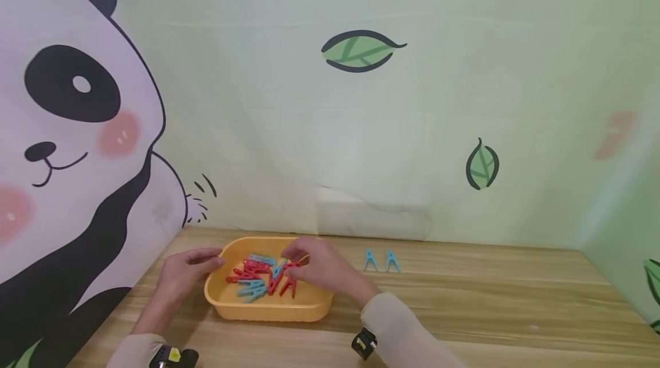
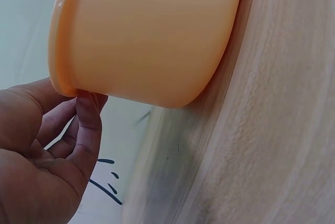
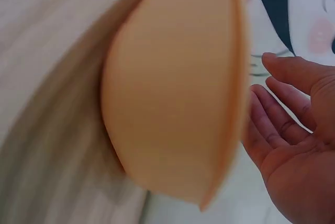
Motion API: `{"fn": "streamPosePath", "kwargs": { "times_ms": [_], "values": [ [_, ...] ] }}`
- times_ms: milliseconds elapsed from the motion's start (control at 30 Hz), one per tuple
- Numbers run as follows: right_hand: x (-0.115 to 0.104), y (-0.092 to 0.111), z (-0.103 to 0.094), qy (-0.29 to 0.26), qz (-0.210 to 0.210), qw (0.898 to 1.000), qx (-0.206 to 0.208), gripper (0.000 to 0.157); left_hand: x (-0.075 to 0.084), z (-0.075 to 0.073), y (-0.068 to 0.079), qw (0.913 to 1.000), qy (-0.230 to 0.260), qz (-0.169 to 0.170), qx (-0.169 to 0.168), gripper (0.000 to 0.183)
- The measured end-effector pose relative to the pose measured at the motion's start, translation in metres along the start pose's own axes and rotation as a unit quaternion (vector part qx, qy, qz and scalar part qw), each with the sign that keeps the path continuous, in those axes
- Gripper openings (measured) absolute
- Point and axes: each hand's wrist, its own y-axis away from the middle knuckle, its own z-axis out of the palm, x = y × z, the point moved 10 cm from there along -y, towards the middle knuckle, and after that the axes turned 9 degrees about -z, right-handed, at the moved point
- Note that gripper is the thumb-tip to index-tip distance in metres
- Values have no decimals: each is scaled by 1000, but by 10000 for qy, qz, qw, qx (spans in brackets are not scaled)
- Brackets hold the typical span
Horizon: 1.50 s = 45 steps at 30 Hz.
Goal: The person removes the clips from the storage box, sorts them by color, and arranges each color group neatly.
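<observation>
We've got a yellow basin (image 1: 273,313) on the wood-look table (image 1: 490,310), left of ctr in the head view and close to the back wall (image 1: 247,98). In it we see a loose mix of red clips (image 1: 256,266) and blue clips (image 1: 252,293), some overlapping. Our L hand (image 1: 180,270) is at the basin's L end, thumb & fingertips pinching the rim; the L wrist view shows that contact close up, w/ the outer wall filling the upper part. Our R hand (image 1: 322,265) is over the basin's R half, palm down, hiding part of the far rim; its fingers are loosely bent, thumb apart from them, nothing held as far as we can see in the R wrist view, which is a bit blurred. Nearest that hand are a blue clip and a few red ones. Outside, to the R of the basin nr the wall, two more blue pegs (image 1: 393,262) sit side by side, not touching; can't tell if upright or flat. Bkgd: panda print (image 1: 139,184) on the L, plus leaf prints (image 1: 361,51).
</observation>
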Motion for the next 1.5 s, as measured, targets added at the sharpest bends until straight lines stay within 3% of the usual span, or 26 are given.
{"fn": "streamPosePath", "kwargs": {
  "times_ms": [300, 633, 1033, 1500],
  "values": [
    [11, -16, 40, 138, 261, 9982, -529, 29, -1, 1, 0, 10000, 46, 9, 16, 48],
    [18, -24, 58, -87, 391, 9974, -599, 30, 1, 2, 1, 10000, 51, 37, 7, 48],
    [16, -34, 82, 26, -48, 9947, -1030, 21, 0, 1, 0, 10000, -28, 58, 36, 49],
    [16, -37, 93, 776, -411, 9858, -1430, 16, 2, 0, 2, 9999, -80, 88, 89, 48]
  ]
}}
